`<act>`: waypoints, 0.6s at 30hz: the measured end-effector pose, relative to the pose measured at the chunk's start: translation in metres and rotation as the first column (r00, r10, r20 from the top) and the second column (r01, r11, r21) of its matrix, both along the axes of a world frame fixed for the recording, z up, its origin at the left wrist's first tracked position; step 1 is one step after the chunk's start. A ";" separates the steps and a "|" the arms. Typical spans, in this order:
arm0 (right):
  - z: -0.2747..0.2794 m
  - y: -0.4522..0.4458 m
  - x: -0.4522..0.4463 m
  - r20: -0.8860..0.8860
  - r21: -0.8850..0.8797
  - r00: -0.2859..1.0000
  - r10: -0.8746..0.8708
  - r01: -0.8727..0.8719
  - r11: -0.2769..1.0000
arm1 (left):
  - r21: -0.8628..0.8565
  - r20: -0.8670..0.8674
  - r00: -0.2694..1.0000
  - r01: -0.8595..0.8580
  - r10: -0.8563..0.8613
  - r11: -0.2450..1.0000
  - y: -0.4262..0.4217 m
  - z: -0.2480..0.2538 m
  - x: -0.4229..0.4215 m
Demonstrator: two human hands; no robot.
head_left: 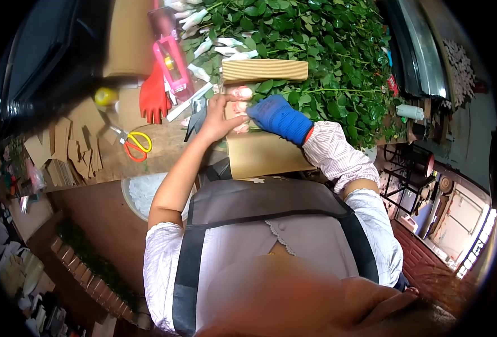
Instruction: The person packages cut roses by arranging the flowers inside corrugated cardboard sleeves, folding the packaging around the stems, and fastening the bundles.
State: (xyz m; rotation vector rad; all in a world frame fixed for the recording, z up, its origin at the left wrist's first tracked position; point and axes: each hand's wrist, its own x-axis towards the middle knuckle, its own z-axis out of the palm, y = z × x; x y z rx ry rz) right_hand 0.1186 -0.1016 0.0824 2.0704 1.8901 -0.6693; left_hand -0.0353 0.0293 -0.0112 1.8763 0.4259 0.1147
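Pale pink rose heads (240, 106) lie in a short row on a sheet of brown corrugated cardboard (268, 154) at the bench's front edge. My bare left hand (222, 117) rests at their left side, its thumb and fingers apart around the blooms, touching them. From the right, my right hand (271, 115), in a blue knitted glove, reaches the same roses; its fingertips are hidden among them, so its grip cannot be made out. Just beyond the roses stands a folded strip of corrugated cardboard (265, 70). Green leafy stems (321, 56) spread behind and to the right.
To the left are a pink tape dispenser (172, 67), a red glove (154, 98), scissors (133, 145) with red and yellow handles, a yellow tape roll (107, 96) and cardboard pieces (63, 149). White-wrapped flower heads (203, 48) lie behind. A basin (141, 194) sits below the bench.
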 end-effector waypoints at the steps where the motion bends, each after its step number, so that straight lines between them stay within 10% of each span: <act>1: 0.006 0.000 0.002 -0.002 0.013 0.996 -0.093 0.093 0.996 | -0.005 0.018 1.000 -0.026 0.026 1.000 -0.003 0.003 0.000; 18: -0.009 -0.023 -0.010 -0.011 0.230 0.913 -0.408 0.399 0.887 | -0.011 0.046 0.963 -0.265 0.265 0.964 -0.018 -0.018 0.005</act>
